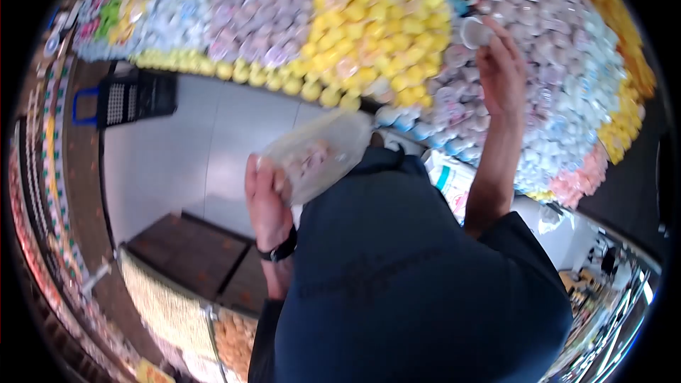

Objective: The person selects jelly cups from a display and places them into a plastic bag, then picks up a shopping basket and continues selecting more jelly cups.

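Note:
My left hand (268,195), with a dark band at the wrist, is closed on the edge of a translucent plastic bag (333,131). A few small pale and pinkish items show through the bag's side; I cannot make out their kind. Out over the display, my right hand (502,64) grips a small white round cup (475,32) between thumb and fingers. Below and around that hand lie heaped purple-white wrapped cups (543,50). To its left is a heap of yellow cups (383,25).
More heaps, of pale blue packs (181,7) and pink packs (578,177), fill the long display. A row of yellow round items (241,71) lines its front edge. A black shopping basket (138,99) with a blue handle stands on the grey floor (234,120). Goods shelves run along the far left.

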`<move>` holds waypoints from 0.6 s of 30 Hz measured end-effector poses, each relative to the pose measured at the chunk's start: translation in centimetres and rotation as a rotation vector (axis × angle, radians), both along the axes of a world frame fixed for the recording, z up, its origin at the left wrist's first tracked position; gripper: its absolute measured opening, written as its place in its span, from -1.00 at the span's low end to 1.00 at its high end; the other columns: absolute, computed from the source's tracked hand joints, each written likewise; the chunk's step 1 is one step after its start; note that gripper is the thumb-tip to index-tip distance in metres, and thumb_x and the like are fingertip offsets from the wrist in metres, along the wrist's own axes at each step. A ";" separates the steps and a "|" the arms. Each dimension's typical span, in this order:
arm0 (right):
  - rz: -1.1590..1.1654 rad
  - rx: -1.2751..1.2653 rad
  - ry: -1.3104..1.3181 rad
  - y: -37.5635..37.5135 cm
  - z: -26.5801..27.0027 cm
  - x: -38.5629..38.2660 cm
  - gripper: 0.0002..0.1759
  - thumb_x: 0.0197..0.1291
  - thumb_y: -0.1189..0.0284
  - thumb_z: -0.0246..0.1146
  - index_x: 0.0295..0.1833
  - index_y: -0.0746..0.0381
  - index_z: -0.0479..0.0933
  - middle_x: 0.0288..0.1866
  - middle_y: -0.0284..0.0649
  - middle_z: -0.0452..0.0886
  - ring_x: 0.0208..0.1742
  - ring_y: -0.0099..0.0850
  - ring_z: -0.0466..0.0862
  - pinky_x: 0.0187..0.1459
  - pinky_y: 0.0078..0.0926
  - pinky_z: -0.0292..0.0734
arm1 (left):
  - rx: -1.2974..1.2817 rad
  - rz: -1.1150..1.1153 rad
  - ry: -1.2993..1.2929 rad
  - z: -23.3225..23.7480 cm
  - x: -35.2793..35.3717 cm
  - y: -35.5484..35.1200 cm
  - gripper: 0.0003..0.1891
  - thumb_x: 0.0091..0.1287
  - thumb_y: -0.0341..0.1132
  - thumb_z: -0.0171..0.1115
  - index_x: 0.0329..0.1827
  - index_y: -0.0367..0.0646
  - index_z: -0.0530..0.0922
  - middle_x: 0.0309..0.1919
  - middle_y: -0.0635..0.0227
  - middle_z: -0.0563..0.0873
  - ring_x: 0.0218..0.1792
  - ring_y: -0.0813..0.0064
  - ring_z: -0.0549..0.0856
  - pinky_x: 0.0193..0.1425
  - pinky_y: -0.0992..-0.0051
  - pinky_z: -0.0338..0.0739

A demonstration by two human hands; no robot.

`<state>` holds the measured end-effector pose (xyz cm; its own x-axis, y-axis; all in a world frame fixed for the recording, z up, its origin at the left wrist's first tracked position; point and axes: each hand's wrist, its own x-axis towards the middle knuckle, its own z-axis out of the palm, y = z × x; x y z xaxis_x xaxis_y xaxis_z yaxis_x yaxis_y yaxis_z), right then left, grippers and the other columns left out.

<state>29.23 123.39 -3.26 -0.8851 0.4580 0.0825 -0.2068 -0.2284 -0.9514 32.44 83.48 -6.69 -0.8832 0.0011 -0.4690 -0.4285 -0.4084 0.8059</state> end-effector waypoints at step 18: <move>1.015 0.574 -0.234 -17.5 -10.2 1.5 -0.66 0.29 0.40 0.20 0.14 0.24 0.57 -0.19 -0.05 0.70 -0.18 -0.22 0.72 -0.13 -0.35 0.56 | 0.213 -0.074 0.099 0.1 1.1 0.5 -0.93 0.57 -0.32 0.02 -0.15 -0.04 0.41 -0.60 0.61 0.27 -0.63 0.78 0.16 -0.58 0.67 0.05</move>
